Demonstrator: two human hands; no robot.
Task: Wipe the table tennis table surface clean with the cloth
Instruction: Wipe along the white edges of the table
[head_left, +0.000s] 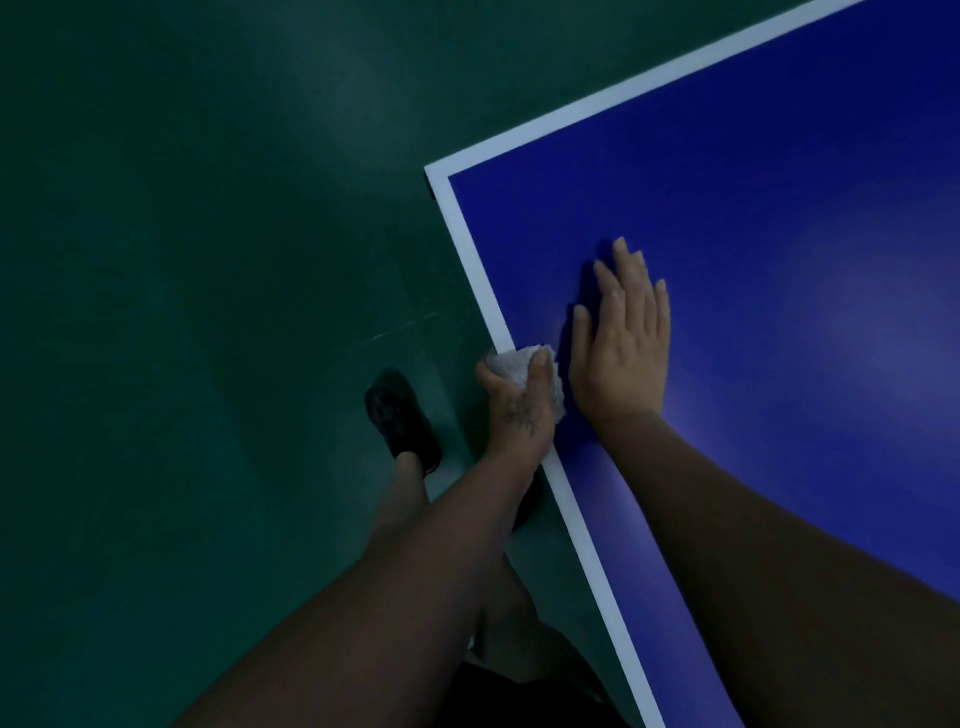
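Head view — white cloth (524, 370) is gripped by left hand (517, 400) at blue tabletop (779, 208) edge; right hand (623, 348) is pressed flat, fingers (631, 270) straight, slightly apart.

Blue table (779, 234) lies open rightward; only the flat right hand (623, 353) blocks it, seemingly.

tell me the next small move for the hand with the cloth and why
Probably slide the left hand rightward off the white border line onto the blue table surface. It grips the bunched white cloth right at the table's edge, so the blue area beyond is not under the cloth. The right hand lies flat beside it, bracing.
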